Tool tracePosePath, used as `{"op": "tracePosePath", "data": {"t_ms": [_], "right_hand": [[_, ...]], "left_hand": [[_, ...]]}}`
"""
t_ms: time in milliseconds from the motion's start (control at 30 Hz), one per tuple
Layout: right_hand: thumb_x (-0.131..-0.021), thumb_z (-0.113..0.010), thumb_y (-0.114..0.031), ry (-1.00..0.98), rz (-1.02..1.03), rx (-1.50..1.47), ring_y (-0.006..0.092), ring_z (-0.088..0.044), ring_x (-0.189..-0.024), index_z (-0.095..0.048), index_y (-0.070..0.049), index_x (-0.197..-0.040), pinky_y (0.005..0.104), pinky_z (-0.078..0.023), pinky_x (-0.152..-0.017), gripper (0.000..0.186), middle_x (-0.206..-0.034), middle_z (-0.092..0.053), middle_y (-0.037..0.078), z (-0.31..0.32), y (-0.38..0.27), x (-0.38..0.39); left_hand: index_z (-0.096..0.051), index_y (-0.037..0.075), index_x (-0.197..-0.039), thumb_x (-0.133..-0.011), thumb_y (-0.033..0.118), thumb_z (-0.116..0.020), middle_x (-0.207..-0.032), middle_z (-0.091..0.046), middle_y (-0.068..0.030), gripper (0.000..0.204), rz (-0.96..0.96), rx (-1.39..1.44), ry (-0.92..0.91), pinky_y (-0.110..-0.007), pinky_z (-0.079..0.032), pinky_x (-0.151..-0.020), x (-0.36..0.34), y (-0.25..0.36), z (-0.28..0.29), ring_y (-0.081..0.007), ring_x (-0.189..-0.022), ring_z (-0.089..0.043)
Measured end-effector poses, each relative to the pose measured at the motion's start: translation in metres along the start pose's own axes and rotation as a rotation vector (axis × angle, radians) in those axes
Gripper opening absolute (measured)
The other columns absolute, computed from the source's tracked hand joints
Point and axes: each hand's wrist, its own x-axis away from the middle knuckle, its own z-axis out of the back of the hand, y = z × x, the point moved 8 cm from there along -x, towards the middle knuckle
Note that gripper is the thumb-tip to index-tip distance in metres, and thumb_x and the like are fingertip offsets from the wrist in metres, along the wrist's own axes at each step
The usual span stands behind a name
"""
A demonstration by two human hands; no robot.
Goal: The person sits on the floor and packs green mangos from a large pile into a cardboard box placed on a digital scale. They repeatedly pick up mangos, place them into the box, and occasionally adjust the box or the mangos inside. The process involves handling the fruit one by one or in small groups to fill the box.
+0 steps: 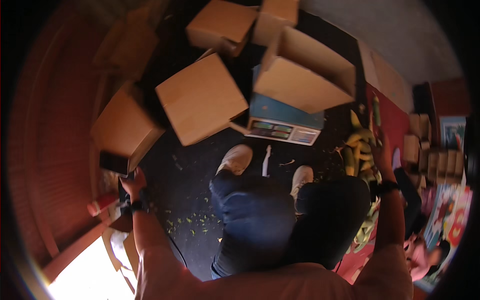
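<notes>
My left hand (134, 185) is at the lower corner of a tilted cardboard box (125, 127) on the left; its fingers are partly hidden and I cannot tell whether they grip it. Out to the right, my right hand (383, 157) is at the edge of a pile of long yellow and green produce (356, 150). Its fingers are dark and blurred, so their hold is unclear. A single long green piece (376, 111) lies just beyond that hand. Ahead of my feet, an open cardboard box (305, 80) rests on a blue scale (287, 117) with a display panel.
Another cardboard box (202, 100) is left of the scale, with more boxes (222, 22) behind. A thin white strip-like object (266, 160) lies between my shoes. Green scraps (192, 222) litter the dark floor. Small stacked boxes (445, 162) and another person (422, 255) are at right.
</notes>
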Motion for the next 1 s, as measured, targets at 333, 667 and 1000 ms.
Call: {"op": "tracePosePath", "data": {"t_ms": [333,667,1000], "right_hand": [[-0.077,-0.068,-0.018,-0.080,0.418,0.209,0.0299,-0.047,-0.118,-0.050,-0.007,-0.123,0.0419,-0.031,-0.103,0.051,-0.115,-0.060,0.014,-0.041,-0.169,-0.127],[-0.077,-0.066,-0.010,0.074,0.487,0.142,0.0267,-0.047,-0.117,-0.053,-0.015,-0.120,0.0467,-0.025,-0.105,0.045,-0.117,-0.057,0.008,-0.022,-0.155,-0.095],[-0.078,-0.055,0.004,0.225,-0.427,-0.114,0.0353,-0.054,-0.105,-0.051,-0.002,-0.120,0.0395,-0.042,-0.092,0.042,-0.112,-0.056,0.019,-0.017,0.073,0.158]], "left_hand": [[-0.056,0.005,-0.112,-0.090,0.010,-0.058,-0.104,-0.064,-0.0089,0.023,-0.084,0.156,-0.906,-0.029,-0.049,-0.076,0.243,0.261,-0.260,-0.0182,-0.093,-0.062],[-0.047,0.021,-0.130,-0.076,0.007,-0.065,-0.143,-0.038,-0.0016,0.058,-1.411,-1.365,-1.008,-0.062,-0.028,-0.104,0.297,0.240,-0.392,-0.0293,-0.140,-0.021],[-0.059,0.019,-0.115,-0.086,0.009,-0.050,-0.137,-0.045,-0.0024,0.032,-1.524,-1.496,-1.271,-0.065,-0.033,-0.099,0.256,0.206,-0.379,-0.0339,-0.136,-0.027]]}}
